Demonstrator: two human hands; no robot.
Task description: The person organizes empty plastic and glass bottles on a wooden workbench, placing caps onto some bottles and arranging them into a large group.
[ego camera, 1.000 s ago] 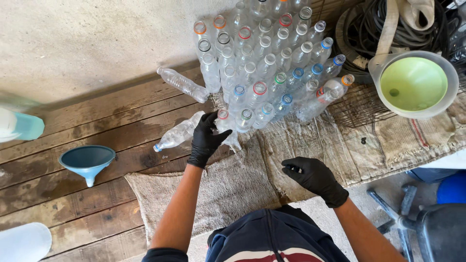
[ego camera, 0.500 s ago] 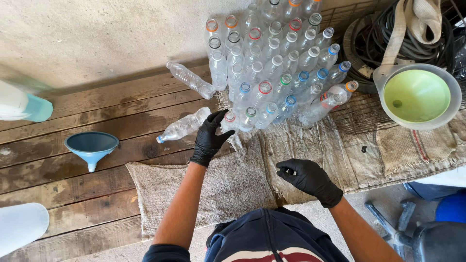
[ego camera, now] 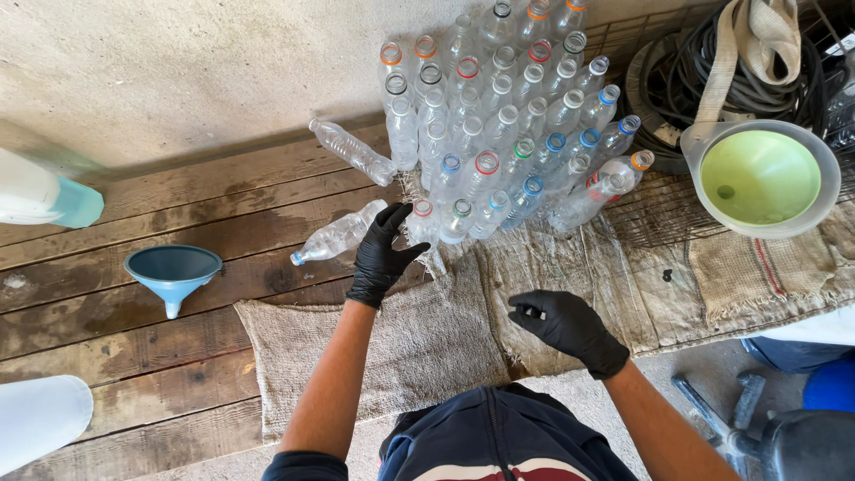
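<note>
Two gloved hands over sacking beside a stack of empty clear bottles.

My left hand is spread wide, fingertips at the near edge of the bottle stack; whether it touches one I cannot tell. My right hand is curled, pinching something small and dark that I can't make out. One loose bottle lies on the wooden boards just left of my left hand. A blue funnel sits further left. A green funnel hides part of the hoses.
</note>
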